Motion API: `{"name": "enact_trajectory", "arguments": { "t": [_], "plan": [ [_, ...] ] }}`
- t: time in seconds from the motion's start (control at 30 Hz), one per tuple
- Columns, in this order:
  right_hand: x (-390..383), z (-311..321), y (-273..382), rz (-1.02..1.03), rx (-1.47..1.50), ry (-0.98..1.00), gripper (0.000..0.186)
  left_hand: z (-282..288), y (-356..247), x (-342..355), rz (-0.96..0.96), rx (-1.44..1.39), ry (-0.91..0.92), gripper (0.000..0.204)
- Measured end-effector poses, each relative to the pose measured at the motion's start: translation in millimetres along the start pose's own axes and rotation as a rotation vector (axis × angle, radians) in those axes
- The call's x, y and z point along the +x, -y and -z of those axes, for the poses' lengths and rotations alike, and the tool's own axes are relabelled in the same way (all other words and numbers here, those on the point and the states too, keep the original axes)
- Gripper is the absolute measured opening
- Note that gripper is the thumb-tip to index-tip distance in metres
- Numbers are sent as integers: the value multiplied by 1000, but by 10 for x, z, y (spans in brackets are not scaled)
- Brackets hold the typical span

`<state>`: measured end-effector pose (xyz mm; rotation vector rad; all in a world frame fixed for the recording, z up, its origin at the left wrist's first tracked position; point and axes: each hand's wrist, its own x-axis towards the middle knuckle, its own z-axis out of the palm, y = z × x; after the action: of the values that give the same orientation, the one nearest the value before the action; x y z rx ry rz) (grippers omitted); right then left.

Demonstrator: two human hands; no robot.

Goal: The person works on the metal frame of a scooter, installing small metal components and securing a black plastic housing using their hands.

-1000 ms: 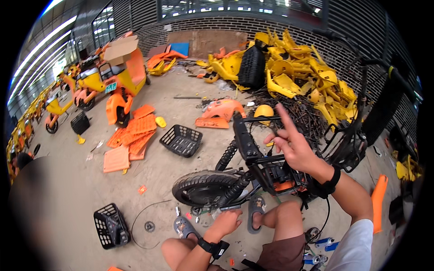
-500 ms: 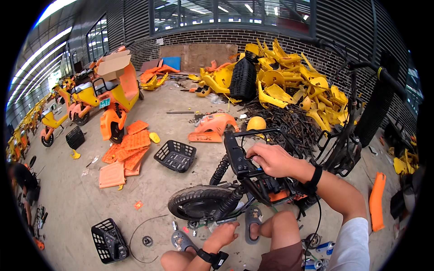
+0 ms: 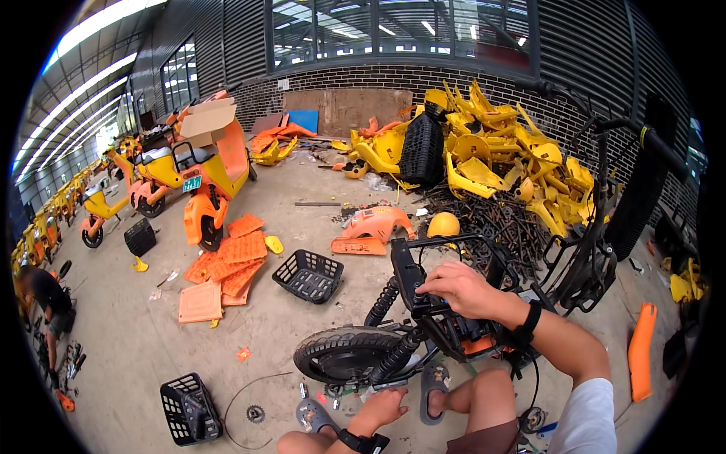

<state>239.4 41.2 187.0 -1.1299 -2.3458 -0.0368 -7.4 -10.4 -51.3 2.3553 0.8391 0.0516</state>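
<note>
In front of me stands a stripped scooter frame (image 3: 446,333) with a black rear wheel (image 3: 333,356) and two coil-spring shock absorbers (image 3: 383,301). My right hand (image 3: 463,290) reaches over the flat black rear bracket (image 3: 406,265). Its thumb and fingertips are pinched together at the bolts on the bracket's near end; whatever lies between them is too small to make out. Low beside the wheel, my left hand (image 3: 384,407) hangs with fingers loosely curled in, and nothing shows in it. A black band circles each wrist.
Black plastic baskets (image 3: 308,277) and stacked orange panels (image 3: 231,261) lie on the left floor. Behind the frame rises a heap of yellow body panels (image 3: 484,151). A sprocket (image 3: 255,414) and a cable lie near my feet. Another person (image 3: 49,303) crouches far left.
My right fingertips have shifted slightly back along the bracket to its near-end bolts and drawn into a pinch. My left hand stays low by the wheel. The whole view has shifted a little.
</note>
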Motion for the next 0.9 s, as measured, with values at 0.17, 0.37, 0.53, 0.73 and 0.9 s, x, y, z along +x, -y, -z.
{"name": "enact_trajectory", "arguments": {
  "t": [0.17, 0.37, 0.53, 0.73, 0.9],
  "plan": [
    [49, -18, -68, 37, 38, 41, 33, 32, -58, -5, 28, 22, 46, 52],
    [20, -11, -29, -2, 13, 64, 33, -59, 13, 6, -5, 8, -35, 47],
    [29, 67, 245, -220, 18, 134, 25, -33, -14, 0, -7, 14, -28, 44],
    [259, 202, 567, -818, 533, 372, 38, 31, 20, -37, 17, -10, -84, 42],
    [238, -149, 572, -955, 978, 230, 25, 111, -26, -66, 15, -53, -124, 42]
  ]
}}
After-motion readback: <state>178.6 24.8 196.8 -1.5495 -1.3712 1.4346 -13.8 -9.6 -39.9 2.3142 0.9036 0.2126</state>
